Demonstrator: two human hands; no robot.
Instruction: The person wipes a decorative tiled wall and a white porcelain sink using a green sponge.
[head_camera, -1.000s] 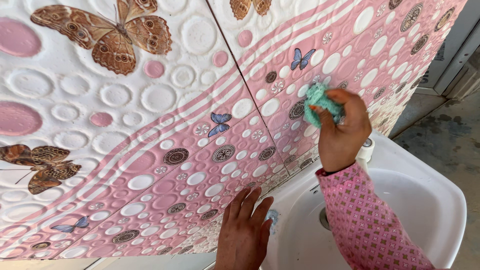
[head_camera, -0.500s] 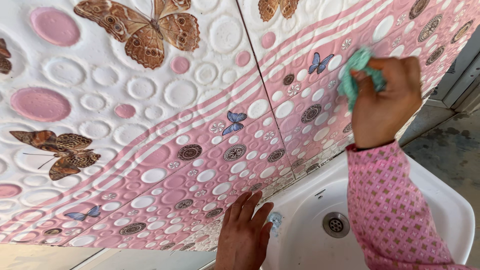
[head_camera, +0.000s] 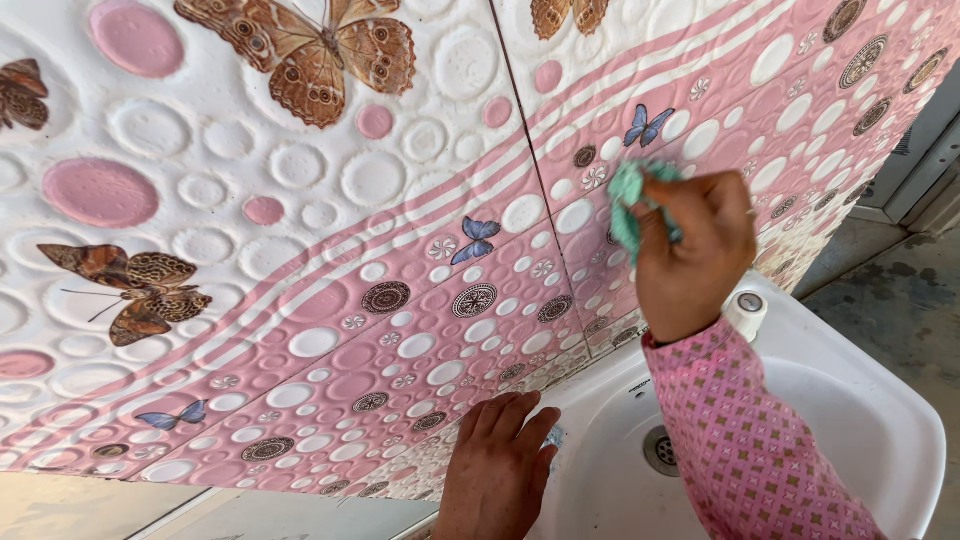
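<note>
Washroom; white basin (head_camera: 880, 400) beneath patterned wall panels (head_camera: 300, 250).

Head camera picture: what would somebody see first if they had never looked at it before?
Most likely the wall panel, pink and white with raised circles and big brown butterflies, filling the left and top. Next, the right hand in a pink patterned sleeve, pressing a green cloth against that wall. Below, the left hand rests on the rim of a white sink.

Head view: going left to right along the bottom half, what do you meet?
Small blue butterfly → left hand → sink drain → pink patterned sleeve → white sink rim.
</note>
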